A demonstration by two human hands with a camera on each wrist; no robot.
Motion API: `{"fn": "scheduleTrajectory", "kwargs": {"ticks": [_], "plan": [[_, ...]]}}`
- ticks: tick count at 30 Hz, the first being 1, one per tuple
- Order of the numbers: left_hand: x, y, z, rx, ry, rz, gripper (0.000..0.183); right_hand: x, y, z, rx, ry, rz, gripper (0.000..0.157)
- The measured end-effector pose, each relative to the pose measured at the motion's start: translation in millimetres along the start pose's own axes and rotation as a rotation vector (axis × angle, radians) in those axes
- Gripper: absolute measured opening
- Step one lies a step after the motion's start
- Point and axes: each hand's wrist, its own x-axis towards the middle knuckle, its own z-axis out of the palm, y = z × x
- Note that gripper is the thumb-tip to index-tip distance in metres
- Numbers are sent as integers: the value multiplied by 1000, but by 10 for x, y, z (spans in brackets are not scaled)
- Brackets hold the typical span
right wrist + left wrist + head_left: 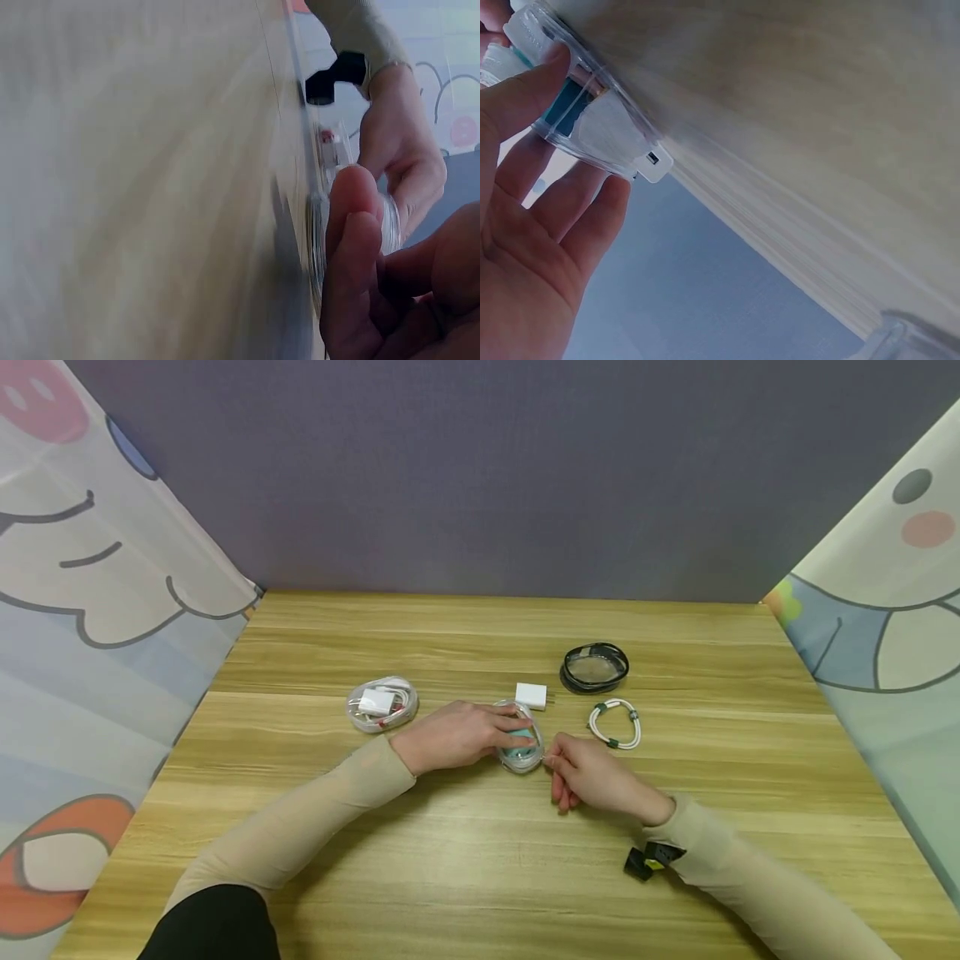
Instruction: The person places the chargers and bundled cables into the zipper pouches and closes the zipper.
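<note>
In the head view, a clear oval plastic case (pixel 521 763) lies near the middle of the wooden table, with a teal item (pixel 521 743) inside it. My left hand (pixel 459 735) grips this case from the left. The left wrist view shows the thumb on one face of the case (pixel 611 131) and the fingers behind it; a small slotted tab (pixel 655 160) sticks out at its end. At the lower right edge of the case, my right hand (pixel 596 772) pinches with thumb and index finger. What exactly lies between those fingertips is hidden.
A white charger plug (pixel 531 696) lies just behind the case. To the right are a black-rimmed clear case (pixel 572 681) and a coiled white cable (pixel 637 730) with dark green ties. Another clear case (pixel 352 714) on the left holds a white charger (pixel 377 702) and cable.
</note>
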Motion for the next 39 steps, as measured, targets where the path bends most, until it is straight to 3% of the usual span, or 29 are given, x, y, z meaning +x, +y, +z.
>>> {"fn": "scheduleTrajectory", "kwargs": {"ticks": [7,13,20,26,34,39], "plan": [[-3,10,-14,20,11,-12,49,-18,-23,77,15,-17,-16,19],[-46,52,-24,94,10,-1,51,-11,-21,89,58,-28,-31,18],[-96,75,-69,155,59,12,48,55,23,-22,70,13,-21,18],[-89,65,-94,217,47,37,64,157,50,-163,58,67,0,18],[-27,61,-121,156,12,53,66,290,82,-255,88,75,11,18],[1,53,-132,151,-2,48,64,253,12,-264,88,73,32,18]]}}
